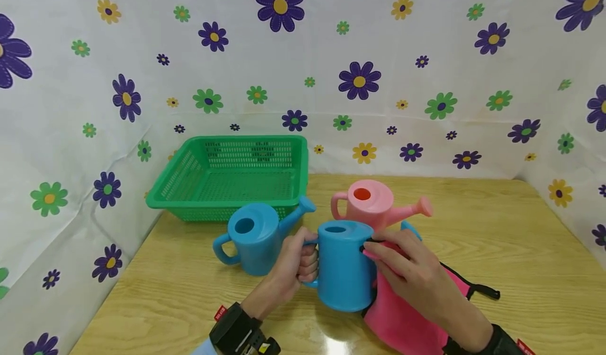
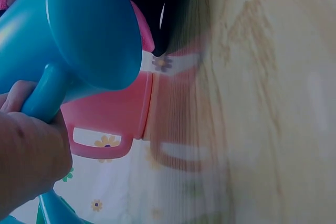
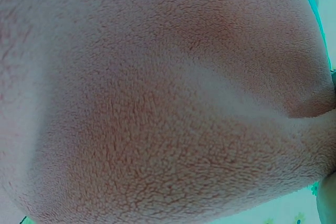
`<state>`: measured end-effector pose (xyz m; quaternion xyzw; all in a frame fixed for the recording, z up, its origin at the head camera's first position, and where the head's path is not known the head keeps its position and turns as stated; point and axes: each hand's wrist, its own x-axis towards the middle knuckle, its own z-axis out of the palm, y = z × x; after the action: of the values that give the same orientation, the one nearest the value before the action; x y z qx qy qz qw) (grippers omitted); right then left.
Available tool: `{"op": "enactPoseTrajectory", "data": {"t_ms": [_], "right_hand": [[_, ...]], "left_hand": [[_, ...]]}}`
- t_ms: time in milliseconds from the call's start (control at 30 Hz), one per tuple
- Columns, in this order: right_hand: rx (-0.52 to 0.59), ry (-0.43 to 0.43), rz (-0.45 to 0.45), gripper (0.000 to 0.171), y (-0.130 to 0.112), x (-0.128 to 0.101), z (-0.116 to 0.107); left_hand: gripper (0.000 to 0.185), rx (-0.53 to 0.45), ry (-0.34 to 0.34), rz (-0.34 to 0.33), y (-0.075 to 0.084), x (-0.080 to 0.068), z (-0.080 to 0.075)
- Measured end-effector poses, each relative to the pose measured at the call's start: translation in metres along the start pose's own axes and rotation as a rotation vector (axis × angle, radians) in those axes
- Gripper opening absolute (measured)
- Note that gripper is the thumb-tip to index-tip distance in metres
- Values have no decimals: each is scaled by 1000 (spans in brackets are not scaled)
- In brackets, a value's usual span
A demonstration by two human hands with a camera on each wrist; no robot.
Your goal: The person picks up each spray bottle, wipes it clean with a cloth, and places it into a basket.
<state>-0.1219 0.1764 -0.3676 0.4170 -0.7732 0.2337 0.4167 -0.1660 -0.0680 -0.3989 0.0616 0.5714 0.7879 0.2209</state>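
Note:
My left hand (image 1: 295,263) grips the handle of a blue watering can (image 1: 344,271). In the left wrist view the can's base shows, raised over the table. With thumb and fingers my right hand (image 1: 416,268) pinches a pink fleecy cloth (image 1: 400,315) with black edging, at the can's right side near the top. The cloth hangs down from there and fills most of the right wrist view. Most of the spout is hidden behind the right hand; a bit of blue shows above it.
A second blue watering can (image 1: 258,239) stands left of the held one. Behind the hands is a pink watering can (image 1: 371,202), its spout pointing right. A green basket (image 1: 227,204) sits at the back left of the wooden table (image 1: 189,292), before a flowered curtain (image 1: 307,44).

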Motion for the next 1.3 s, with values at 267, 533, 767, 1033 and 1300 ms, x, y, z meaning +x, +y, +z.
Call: {"op": "enactPoseTrajectory", "data": {"t_ms": [267,533,767,1033,1300], "right_hand": [[-9,21,12,40,-1,5,2],[11,35,23,38,-6,6,6],[26,-41,54,42,-10,2,7],[81,-57,26,35,-14,-6,11],[149,-171,70,39,-19,-17,6]], "left_hand": [[46,9,-1,-1,-1,-3,-3],[47,3,8,12,-3,-7,-5],[48,-6,27,20,-3,-6,-4],[48,-67,74,26,2,0,-1],[48,-78,104,36,7,3,1]]}}
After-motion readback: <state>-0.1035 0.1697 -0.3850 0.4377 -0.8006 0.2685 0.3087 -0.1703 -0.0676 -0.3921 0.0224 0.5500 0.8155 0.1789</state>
